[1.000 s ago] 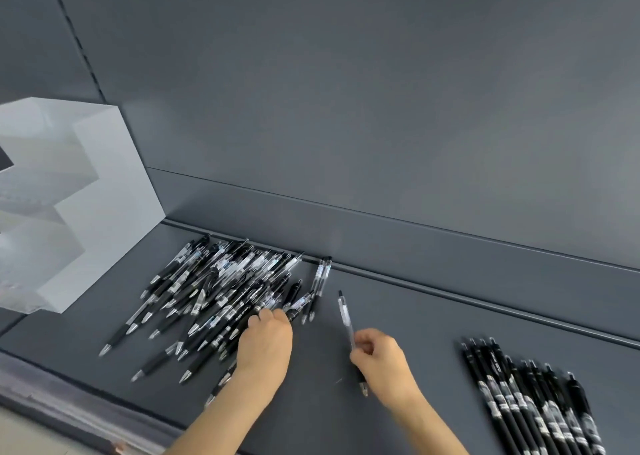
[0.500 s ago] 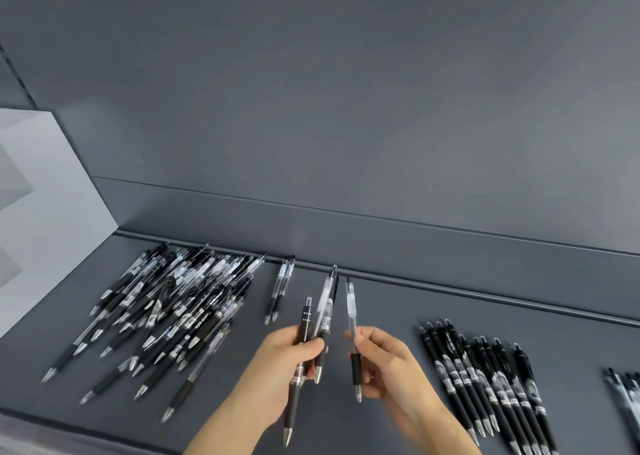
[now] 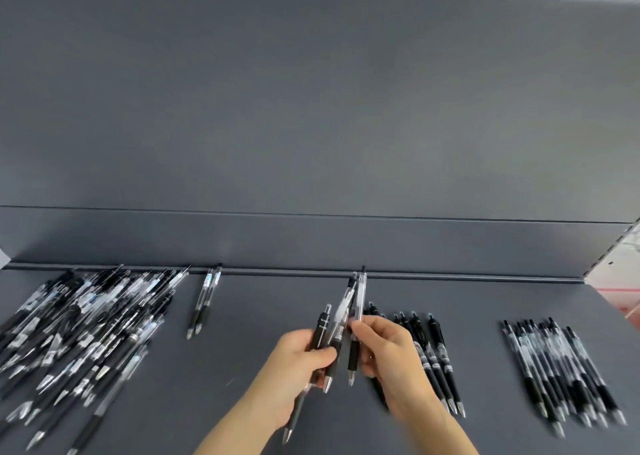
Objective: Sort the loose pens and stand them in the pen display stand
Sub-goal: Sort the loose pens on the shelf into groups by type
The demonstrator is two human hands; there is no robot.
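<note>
Far left on the grey shelf (image 3: 256, 350) we see the loose pile of pens (image 3: 86, 330), long axes slanted, tips toward the near left and clicker ends toward the back wall (image 3: 311, 108). Labels there are blurred and we cannot read them. Just right of the pile lies a pair of clear pens (image 3: 204, 302), side by side, tips toward us.

The left hand (image 3: 291, 368) is off the shelf with its fingers (image 3: 322, 354) curled round a black pen (image 3: 320, 333) and a couple of clear pens (image 3: 341, 312). Their tips point down toward us and the clicker ends fan away. The black barrel has white print, too small to read.

The right hand (image 3: 394, 357) pinches one clear pen with black grip (image 3: 360, 298) at mid-barrel. It stands near upright in view, tip toward us, touching the left hand's bundle.

Right of the hands we see a row of black pens (image 3: 438, 357) lying parallel, tips near, white markings unreadable. Farther right is a second row of black-and-clear pens (image 3: 561, 368), same direction, blurred.
</note>
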